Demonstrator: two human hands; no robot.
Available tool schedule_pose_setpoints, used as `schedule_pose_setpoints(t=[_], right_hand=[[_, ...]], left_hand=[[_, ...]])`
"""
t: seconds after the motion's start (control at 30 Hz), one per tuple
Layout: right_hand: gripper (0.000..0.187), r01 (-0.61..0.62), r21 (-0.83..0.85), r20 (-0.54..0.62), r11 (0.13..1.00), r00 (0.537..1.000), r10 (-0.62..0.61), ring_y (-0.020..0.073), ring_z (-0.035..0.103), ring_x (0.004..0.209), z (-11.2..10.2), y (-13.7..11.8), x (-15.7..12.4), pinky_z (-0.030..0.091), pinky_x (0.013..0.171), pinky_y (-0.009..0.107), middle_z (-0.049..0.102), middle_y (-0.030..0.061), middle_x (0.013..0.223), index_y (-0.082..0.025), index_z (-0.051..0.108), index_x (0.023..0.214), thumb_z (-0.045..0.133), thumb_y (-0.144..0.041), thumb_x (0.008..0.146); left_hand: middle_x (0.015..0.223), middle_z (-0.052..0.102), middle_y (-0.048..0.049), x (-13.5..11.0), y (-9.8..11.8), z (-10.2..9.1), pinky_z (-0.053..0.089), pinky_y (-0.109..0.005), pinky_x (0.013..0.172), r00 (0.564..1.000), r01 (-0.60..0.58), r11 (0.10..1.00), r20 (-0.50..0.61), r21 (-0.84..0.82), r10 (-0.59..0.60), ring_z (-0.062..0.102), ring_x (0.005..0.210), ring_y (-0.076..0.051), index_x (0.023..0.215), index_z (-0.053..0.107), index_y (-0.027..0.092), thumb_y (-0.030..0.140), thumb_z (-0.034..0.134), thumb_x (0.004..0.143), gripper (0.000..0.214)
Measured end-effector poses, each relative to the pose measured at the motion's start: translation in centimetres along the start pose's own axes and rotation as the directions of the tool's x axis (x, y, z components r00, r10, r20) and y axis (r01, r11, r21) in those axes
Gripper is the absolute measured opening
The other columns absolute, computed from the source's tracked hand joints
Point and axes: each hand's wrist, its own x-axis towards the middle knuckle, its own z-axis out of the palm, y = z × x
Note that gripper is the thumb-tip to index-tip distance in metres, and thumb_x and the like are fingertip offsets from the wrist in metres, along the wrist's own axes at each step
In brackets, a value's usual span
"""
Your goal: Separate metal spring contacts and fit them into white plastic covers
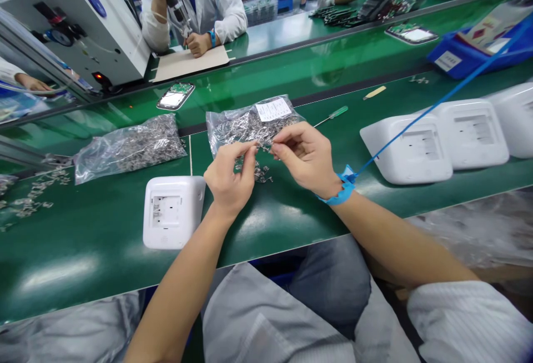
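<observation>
My left hand (231,174) and my right hand (306,155) are raised close together over the green bench, fingertips facing each other. Each pinches thumb against forefinger. A small shiny metal piece seems to lie between the fingertips, too small to make out fully; each hand's share of it is unclear. Just beneath them is a loose pile of small metal clips (261,173). Behind the hands lies a clear plastic bag (250,124) full of such clips, with a white label. Left of my left forearm a white plastic housing (172,213) rests with its recessed compartment facing up.
More white housings (410,149) stand at the right, crossed by the blue cord of my wrist strap (345,185). Another bag of clips (137,144) lies at left. A green-handled screwdriver (337,112) lies behind my right hand. Circuit boards (175,96) sit on the belt; co-workers sit opposite.
</observation>
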Motion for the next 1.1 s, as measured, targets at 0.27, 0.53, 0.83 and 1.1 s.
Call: schedule_pose_setpoints(t=[0.27, 0.53, 0.83, 1.1], right_hand=[[0.006, 0.055, -0.086, 0.023, 0.995, 0.998, -0.053, 0.0144, 0.068, 0.075, -0.1, 0.0, -0.1, 0.058, 0.068, 0.030, 0.069, 0.0003, 0.087, -0.024, 0.068, 0.094, 0.070, -0.019, 0.090], [0.005, -0.047, 0.057, 0.096, 0.997, 0.995, 0.041, 0.0119, 0.068, 0.068, -0.2, -0.2, 0.0, 0.059, 0.062, 0.026, 0.067, -0.0018, 0.079, -0.024, 0.067, 0.095, 0.070, -0.025, 0.092], [0.010, -0.182, 0.100, 0.167, 0.978, 0.972, 0.163, 0.0116, 0.072, 0.075, -0.5, 0.7, 0.0, 0.062, 0.073, 0.026, 0.073, -0.0005, 0.089, -0.023, 0.072, 0.098, 0.075, -0.025, 0.089], [0.020, -0.290, 0.238, 0.133, 0.927, 0.955, 0.265, 0.0134, 0.071, 0.071, 0.1, 1.1, 0.0, 0.063, 0.073, 0.031, 0.074, 0.0009, 0.086, -0.020, 0.072, 0.092, 0.082, -0.034, 0.081]], left_hand=[[0.097, 0.076, 0.0013, 0.0, -0.2, -0.1, 0.061, -0.023, 0.073, 1.000, -0.009, 1.000, -0.008, 0.004, 0.009, 0.075, 0.080, -0.011, 0.110, 0.063, 0.023, 0.009, 0.069, 0.088, 0.026], [0.094, 0.076, 0.0013, -0.1, 0.2, 0.0, 0.062, -0.023, 0.072, 0.999, 0.050, 0.997, -0.004, -0.056, -0.051, 0.075, 0.078, -0.011, 0.108, 0.064, 0.022, 0.010, 0.069, 0.088, 0.023], [0.093, 0.075, 0.0009, 0.0, 0.5, 0.1, 0.063, -0.026, 0.074, 0.978, 0.201, 0.960, -0.006, -0.196, -0.206, 0.077, 0.079, -0.012, 0.104, 0.063, 0.021, 0.014, 0.069, 0.091, 0.016], [0.091, 0.074, 0.0008, 0.0, 0.7, 0.2, 0.063, -0.024, 0.073, 0.967, 0.249, 0.947, -0.007, -0.202, -0.256, 0.076, 0.078, -0.011, 0.103, 0.061, 0.020, 0.019, 0.068, 0.093, 0.012]])
